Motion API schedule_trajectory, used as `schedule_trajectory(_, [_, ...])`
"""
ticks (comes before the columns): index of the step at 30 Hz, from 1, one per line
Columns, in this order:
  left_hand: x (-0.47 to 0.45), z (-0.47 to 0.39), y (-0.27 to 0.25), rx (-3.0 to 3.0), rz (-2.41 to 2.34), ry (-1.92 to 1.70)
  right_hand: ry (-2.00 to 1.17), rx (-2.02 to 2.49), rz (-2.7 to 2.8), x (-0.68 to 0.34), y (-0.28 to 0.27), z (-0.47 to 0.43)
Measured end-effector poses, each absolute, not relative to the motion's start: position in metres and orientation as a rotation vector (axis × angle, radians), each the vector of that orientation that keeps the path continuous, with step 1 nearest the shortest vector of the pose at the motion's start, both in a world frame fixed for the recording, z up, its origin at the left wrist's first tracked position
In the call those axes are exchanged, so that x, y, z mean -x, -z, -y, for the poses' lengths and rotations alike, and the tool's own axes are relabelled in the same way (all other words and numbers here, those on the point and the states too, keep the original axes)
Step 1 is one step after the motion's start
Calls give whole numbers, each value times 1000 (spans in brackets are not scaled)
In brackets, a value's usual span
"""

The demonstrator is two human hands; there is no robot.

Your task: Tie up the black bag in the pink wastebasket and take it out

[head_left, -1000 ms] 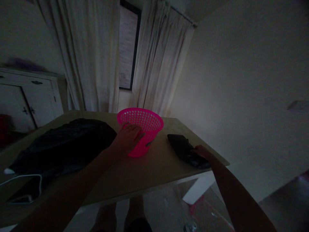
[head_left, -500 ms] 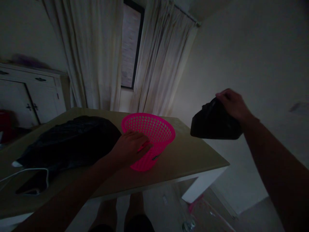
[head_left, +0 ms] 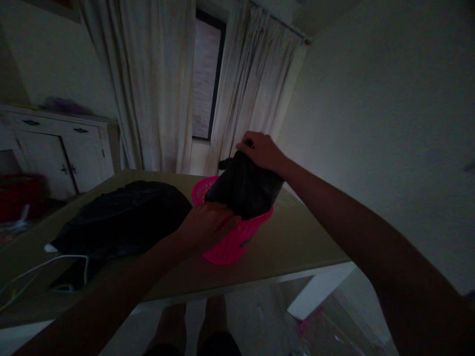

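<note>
Holding a black bundle (head_left: 245, 190) by its top, the right hand (head_left: 261, 151) keeps its grip pinched on the dark cloth or plastic just above the pink basket (head_left: 232, 242) at the centre of the frame. The left hand (head_left: 208, 225) rests on the basket's near rim, fingers curled around it. The bundle's lower end seems to sit in the basket mouth, so lowering appears to be in hand; releasing it calls for a steady basket. A larger black heap (head_left: 122, 217) lies left on the bench (head_left: 297, 247).

Right hand (head_left: 261, 151) lowers black bundle (head_left: 245, 188), seemingly cloth, into basket (head_left: 232, 244).
</note>
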State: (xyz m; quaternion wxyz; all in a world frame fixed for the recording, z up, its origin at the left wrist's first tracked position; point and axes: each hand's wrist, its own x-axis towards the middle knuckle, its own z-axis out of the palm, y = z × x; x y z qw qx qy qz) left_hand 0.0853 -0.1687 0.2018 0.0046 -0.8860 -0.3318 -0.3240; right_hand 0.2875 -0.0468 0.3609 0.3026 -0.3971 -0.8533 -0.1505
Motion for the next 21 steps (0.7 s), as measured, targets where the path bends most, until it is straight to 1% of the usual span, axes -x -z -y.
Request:
schedule_trajectory(3, [-78, 160, -208, 2772, 1160, 1272, 73, 1141, 2364, -259, -304, 39])
schedule_trajectory(6, [-67, 139, -209, 2535, 1370, 1608, -251, 1243, 2398, -247, -273, 42])
schedule_trajectory(8, [-62, 122, -210, 2489, 1491, 1559, -474, 1276, 2311, -246, -266, 46])
schedule_trajectory(11, [-57, 100, -219, 2644, 1541, 1238, -811, 1250, 2077, -254, -266, 53])
schedule_trajectory(12, [-57, 94, -224, 2677, 1543, 1193, -907, 1212, 2027, -259, -267, 56])
schedule_trajectory(14, [-58, 84, -231, 2693, 1573, 1275, -1052, 1104, 2010, -271, -268, 62])
schedule_trajectory(16, [-61, 76, -234, 2705, 1615, 1479, -1100, 1011, 2075, -283, -269, 67])
schedule_trajectory(17, [-63, 73, -234, 2716, 1605, 1587, -1074, 997, 2122, -288, -269, 69])
schedule_trajectory(19, [-68, 70, -232, 2760, 1526, 1745, -930, 1019, 2235, -295, -270, 71])
schedule_trajectory(21, [-70, 68, -229, 2801, 1435, 1800, -717, 1073, 2347, -301, -272, 70])
